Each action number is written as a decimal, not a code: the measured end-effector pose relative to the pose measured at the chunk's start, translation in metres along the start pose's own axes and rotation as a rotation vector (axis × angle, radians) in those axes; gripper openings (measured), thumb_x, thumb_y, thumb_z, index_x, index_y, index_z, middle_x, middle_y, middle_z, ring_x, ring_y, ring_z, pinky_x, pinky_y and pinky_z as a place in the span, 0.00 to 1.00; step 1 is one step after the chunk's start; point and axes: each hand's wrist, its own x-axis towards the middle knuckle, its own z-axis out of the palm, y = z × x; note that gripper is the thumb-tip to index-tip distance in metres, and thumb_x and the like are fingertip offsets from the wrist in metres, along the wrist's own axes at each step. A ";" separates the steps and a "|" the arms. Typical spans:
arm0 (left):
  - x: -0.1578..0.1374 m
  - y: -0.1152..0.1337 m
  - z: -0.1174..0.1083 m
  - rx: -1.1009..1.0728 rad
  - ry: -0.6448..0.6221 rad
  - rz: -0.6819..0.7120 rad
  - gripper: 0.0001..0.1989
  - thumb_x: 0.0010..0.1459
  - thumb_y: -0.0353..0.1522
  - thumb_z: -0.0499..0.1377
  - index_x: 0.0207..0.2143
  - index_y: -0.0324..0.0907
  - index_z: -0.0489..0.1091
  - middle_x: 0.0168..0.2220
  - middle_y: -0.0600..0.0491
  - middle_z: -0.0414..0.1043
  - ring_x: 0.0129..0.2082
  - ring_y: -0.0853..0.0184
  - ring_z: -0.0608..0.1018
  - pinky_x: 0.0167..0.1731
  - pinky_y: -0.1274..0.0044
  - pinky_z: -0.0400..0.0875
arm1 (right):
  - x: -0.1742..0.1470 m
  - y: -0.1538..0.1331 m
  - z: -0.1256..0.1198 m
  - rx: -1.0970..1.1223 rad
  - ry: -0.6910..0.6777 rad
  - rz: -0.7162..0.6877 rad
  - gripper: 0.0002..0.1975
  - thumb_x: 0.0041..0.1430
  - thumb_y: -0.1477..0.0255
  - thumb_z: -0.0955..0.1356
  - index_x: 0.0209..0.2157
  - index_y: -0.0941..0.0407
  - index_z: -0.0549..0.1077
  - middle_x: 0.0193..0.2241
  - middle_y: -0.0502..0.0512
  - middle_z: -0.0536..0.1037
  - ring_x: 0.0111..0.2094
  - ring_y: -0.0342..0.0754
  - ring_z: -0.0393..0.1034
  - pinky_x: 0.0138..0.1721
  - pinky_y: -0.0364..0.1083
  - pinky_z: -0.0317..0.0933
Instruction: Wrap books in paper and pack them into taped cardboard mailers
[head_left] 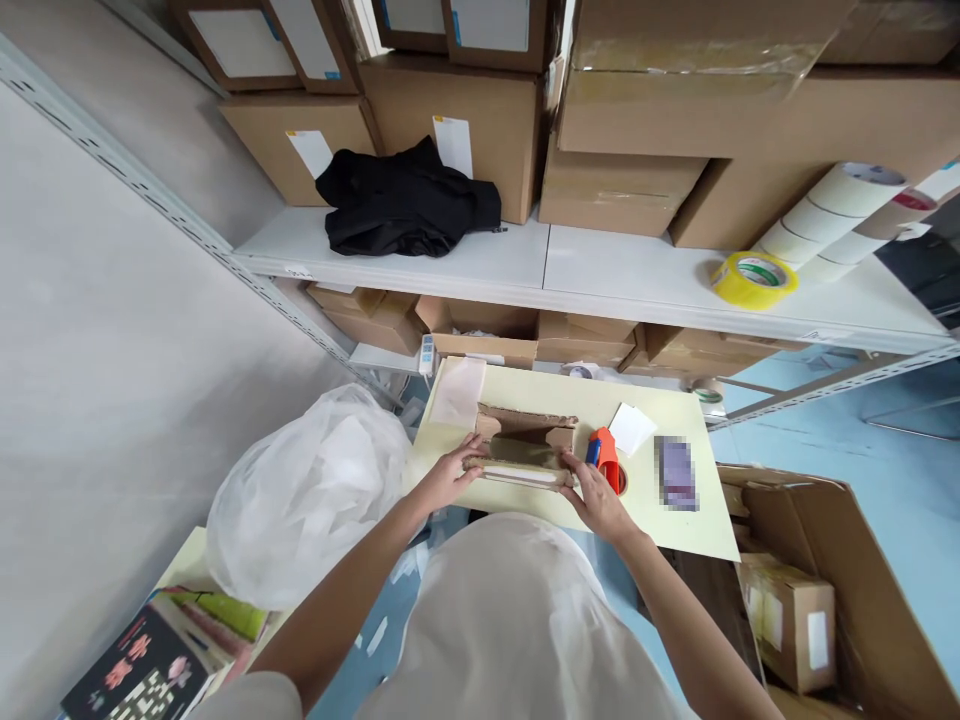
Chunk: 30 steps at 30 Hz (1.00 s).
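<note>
A small cardboard box (525,472) stands open on the pale yellow table (645,530), close to its front edge. At its left end, my left hand (452,474) grips the near wall with the fingers over the rim. My right hand (598,497) grips the right end of the same wall. The box's inside shows, and I make out nothing in it. Just right of my right hand lies an orange-red tape dispenser (604,458) with a blue part. White paper (631,428) lies behind the dispenser, and a blurred purple item (676,475) lies farther right.
A shelf (517,262) above the table's back holds large cartons (465,120), a black garment (409,200) and tape rolls (754,279). Left of the table bulges a translucent plastic bag (307,500). An open carton (862,560) with a smaller box (791,620) stands at the right.
</note>
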 end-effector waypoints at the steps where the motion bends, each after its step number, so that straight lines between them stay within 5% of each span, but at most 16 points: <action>1: 0.003 -0.001 0.001 -0.011 0.030 -0.010 0.12 0.57 0.32 0.55 0.44 0.44 0.71 0.60 0.48 0.62 0.63 0.59 0.57 0.61 0.63 0.55 | 0.003 0.001 -0.002 -0.005 -0.008 0.001 0.22 0.64 0.65 0.60 0.58 0.54 0.59 0.58 0.61 0.65 0.53 0.55 0.64 0.52 0.58 0.62; 4: 0.007 -0.005 0.006 -0.060 0.156 -0.040 0.17 0.57 0.32 0.55 0.50 0.44 0.67 0.56 0.47 0.67 0.60 0.60 0.65 0.59 0.64 0.58 | 0.010 0.001 -0.003 -0.014 -0.011 0.029 0.14 0.65 0.65 0.58 0.44 0.54 0.71 0.60 0.60 0.62 0.53 0.56 0.64 0.50 0.58 0.63; 7: 0.009 -0.008 0.014 -0.158 0.303 -0.069 0.26 0.55 0.32 0.57 0.56 0.43 0.59 0.57 0.43 0.64 0.55 0.61 0.71 0.55 0.66 0.65 | 0.013 -0.001 0.002 0.037 0.067 0.082 0.13 0.64 0.65 0.59 0.36 0.54 0.73 0.58 0.61 0.64 0.53 0.56 0.64 0.50 0.58 0.63; 11: 0.011 -0.013 0.023 -0.263 0.391 -0.145 0.28 0.52 0.33 0.60 0.55 0.42 0.59 0.55 0.42 0.65 0.54 0.60 0.72 0.50 0.67 0.70 | 0.017 -0.001 0.011 0.175 0.231 0.238 0.18 0.60 0.61 0.63 0.49 0.54 0.66 0.56 0.64 0.65 0.46 0.54 0.70 0.41 0.54 0.69; 15: 0.013 -0.018 0.023 -0.292 0.456 -0.245 0.29 0.48 0.35 0.63 0.53 0.42 0.61 0.51 0.42 0.68 0.49 0.59 0.75 0.42 0.68 0.74 | 0.026 0.006 0.000 0.258 0.173 0.325 0.32 0.54 0.59 0.67 0.58 0.54 0.57 0.49 0.63 0.70 0.35 0.51 0.72 0.36 0.53 0.70; 22: 0.017 -0.021 0.021 -0.264 0.375 -0.295 0.28 0.48 0.34 0.63 0.52 0.40 0.63 0.49 0.42 0.70 0.47 0.59 0.75 0.40 0.69 0.75 | 0.068 0.015 -0.048 0.215 0.119 0.300 0.46 0.49 0.62 0.71 0.64 0.52 0.45 0.61 0.67 0.54 0.42 0.52 0.71 0.45 0.54 0.67; 26: 0.018 -0.019 0.022 -0.238 0.371 -0.290 0.26 0.50 0.34 0.61 0.53 0.41 0.64 0.50 0.44 0.70 0.46 0.61 0.76 0.40 0.70 0.76 | 0.081 0.008 -0.041 0.221 -0.089 0.253 0.49 0.43 0.70 0.73 0.64 0.48 0.46 0.64 0.62 0.51 0.56 0.56 0.62 0.53 0.54 0.61; 30: 0.003 -0.015 0.024 -0.214 0.324 -0.266 0.25 0.51 0.33 0.60 0.53 0.41 0.66 0.50 0.44 0.70 0.44 0.61 0.76 0.38 0.70 0.77 | 0.059 -0.003 -0.021 0.179 -0.087 0.222 0.42 0.47 0.76 0.69 0.62 0.47 0.49 0.61 0.59 0.57 0.62 0.53 0.52 0.58 0.55 0.55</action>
